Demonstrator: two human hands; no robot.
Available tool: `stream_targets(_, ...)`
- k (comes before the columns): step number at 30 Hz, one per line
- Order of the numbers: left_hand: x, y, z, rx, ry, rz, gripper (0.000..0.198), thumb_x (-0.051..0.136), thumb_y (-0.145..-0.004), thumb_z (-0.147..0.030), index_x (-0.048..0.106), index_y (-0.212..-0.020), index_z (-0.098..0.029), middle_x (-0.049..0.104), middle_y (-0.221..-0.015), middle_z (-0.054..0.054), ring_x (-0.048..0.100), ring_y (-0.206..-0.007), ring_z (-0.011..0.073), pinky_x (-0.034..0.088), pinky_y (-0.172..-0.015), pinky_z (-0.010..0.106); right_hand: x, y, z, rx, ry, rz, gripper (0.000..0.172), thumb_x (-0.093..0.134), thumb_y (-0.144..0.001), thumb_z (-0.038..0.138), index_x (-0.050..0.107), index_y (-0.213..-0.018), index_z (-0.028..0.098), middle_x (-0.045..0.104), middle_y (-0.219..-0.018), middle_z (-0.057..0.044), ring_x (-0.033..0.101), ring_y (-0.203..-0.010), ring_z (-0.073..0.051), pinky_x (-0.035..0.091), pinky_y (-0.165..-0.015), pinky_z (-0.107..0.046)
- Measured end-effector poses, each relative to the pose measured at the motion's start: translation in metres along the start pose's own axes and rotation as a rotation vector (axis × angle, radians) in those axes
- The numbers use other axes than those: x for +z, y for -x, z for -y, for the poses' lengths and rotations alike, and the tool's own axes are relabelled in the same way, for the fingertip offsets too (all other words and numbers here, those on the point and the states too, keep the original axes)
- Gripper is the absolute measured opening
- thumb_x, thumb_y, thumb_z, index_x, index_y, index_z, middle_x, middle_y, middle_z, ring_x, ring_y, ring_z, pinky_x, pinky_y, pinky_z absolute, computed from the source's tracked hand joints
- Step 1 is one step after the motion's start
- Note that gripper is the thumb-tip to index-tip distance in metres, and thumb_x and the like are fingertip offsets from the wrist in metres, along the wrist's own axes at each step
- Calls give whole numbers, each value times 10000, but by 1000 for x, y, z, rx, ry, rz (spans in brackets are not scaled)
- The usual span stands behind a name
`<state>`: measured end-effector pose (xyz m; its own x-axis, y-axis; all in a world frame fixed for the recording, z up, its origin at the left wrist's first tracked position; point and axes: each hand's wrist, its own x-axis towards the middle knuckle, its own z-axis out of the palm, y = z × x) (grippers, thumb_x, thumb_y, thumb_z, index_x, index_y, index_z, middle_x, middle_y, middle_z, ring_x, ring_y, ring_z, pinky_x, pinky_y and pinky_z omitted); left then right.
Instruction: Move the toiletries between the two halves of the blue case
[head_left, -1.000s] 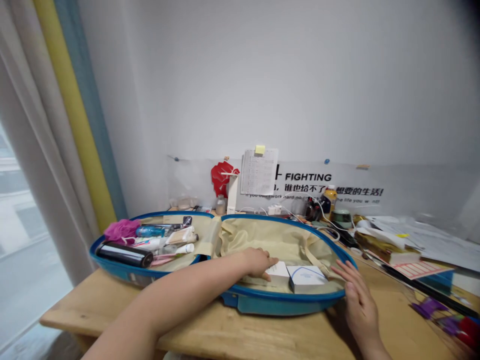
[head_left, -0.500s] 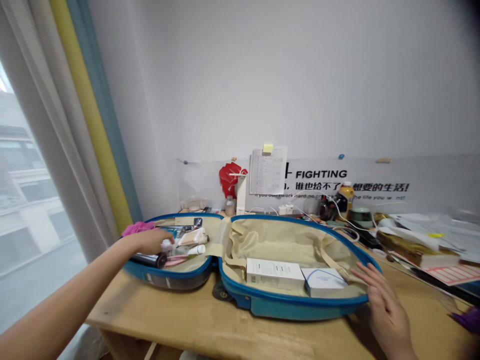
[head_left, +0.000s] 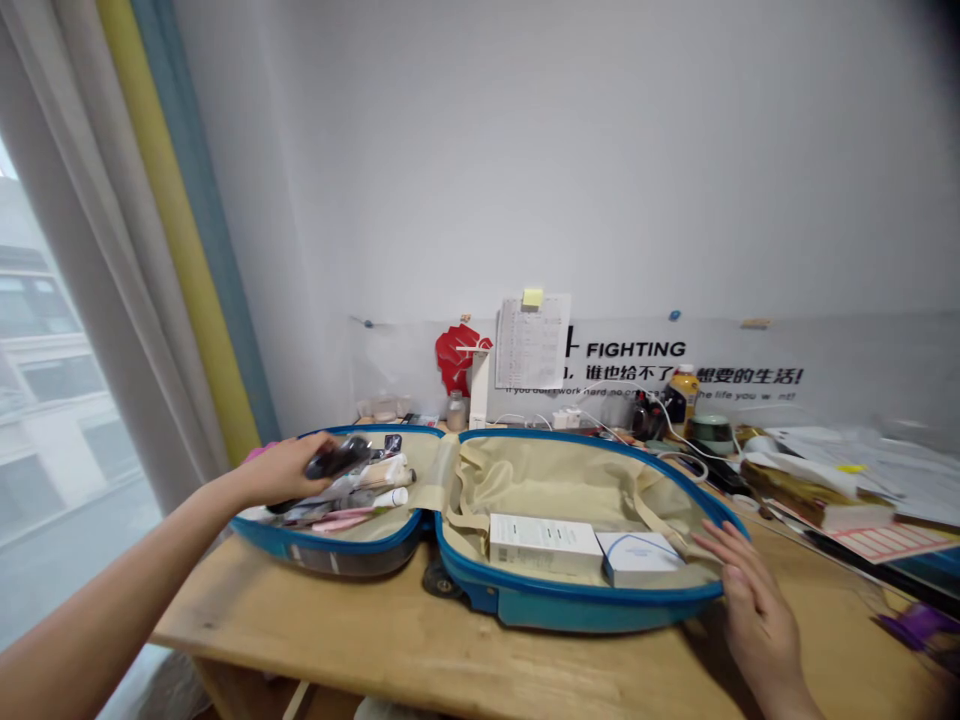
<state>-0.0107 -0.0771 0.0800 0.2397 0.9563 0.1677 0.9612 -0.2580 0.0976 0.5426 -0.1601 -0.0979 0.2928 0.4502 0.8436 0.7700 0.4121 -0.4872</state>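
A blue suitcase [head_left: 570, 603] lies open on the wooden desk [head_left: 420, 650], its beige lining showing. My left hand [head_left: 289, 470] is over the left half, closed around a dark tube-like item [head_left: 337, 459] lifted a little above a heap of toiletries [head_left: 360, 495]. In the right half lie a long white box [head_left: 544, 540] and a white box with a blue line [head_left: 637, 555]. My right hand [head_left: 754, 610] rests flat, fingers spread, on the desk against the suitcase's right rim.
Curtains [head_left: 150, 250] and a window stand at the left. Along the wall are a bottle [head_left: 681, 392], cables, a red ornament [head_left: 456, 355], a pinned paper sheet [head_left: 534, 342]. Books and papers [head_left: 825, 490] crowd the right of the desk.
My left hand left the white box in the right half, crossed to the left half and closed on a dark item there. My right hand stayed by the right rim.
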Motion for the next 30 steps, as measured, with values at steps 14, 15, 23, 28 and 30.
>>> stream_targets(14, 44, -49, -240, 606, 270, 493, 675, 703, -726, -507, 452, -1283, -220, 635, -1204, 79, 625, -1030, 243, 482, -851, 332, -1, 0, -2, -25, -5, -12, 456, 364, -917, 497, 694, -942, 183, 673, -1114, -123, 524, -1217, -306, 425, -982, -521)
stream_targets(15, 53, -50, -246, 607, 214, 530, 680, 700, -718, -538, 461, -1268, -216, 630, -1217, 81, 622, -1038, 253, 484, -845, 338, -1, 0, -2, -23, -6, -13, 454, 366, -918, 496, 693, -945, 183, 672, -1118, -122, 521, -1222, -305, 425, -983, -518)
stream_targets(23, 93, -45, -276, 652, 11, 580, 547, 675, -768, -400, 491, -1244, -204, 651, -1189, 94, 634, -1040, 251, 505, -807, 324, -1, 1, -3, -30, -1, -10, 452, 361, -921, 495, 691, -952, 187, 664, -1135, -121, 515, -1230, -300, 425, -982, -507)
stream_targets(28, 98, -43, -275, 613, -60, 501, 471, 689, -734, -378, 585, -1155, -195, 610, -1230, 137, 615, -1077, 296, 511, -821, 357, 0, 0, -1, -40, 2, -22, 445, 362, -921, 481, 694, -933, 186, 672, -1110, -122, 525, -1219, -300, 430, -982, -504)
stream_targets(30, 97, -43, -273, 587, -86, 483, 439, 695, -720, -385, 616, -1105, -188, 630, -1184, 143, 628, -1043, 308, 521, -784, 362, 0, -1, -1, -38, 4, -15, 439, 364, -918, 475, 690, -922, 181, 671, -1118, -126, 527, -1217, -303, 431, -981, -509)
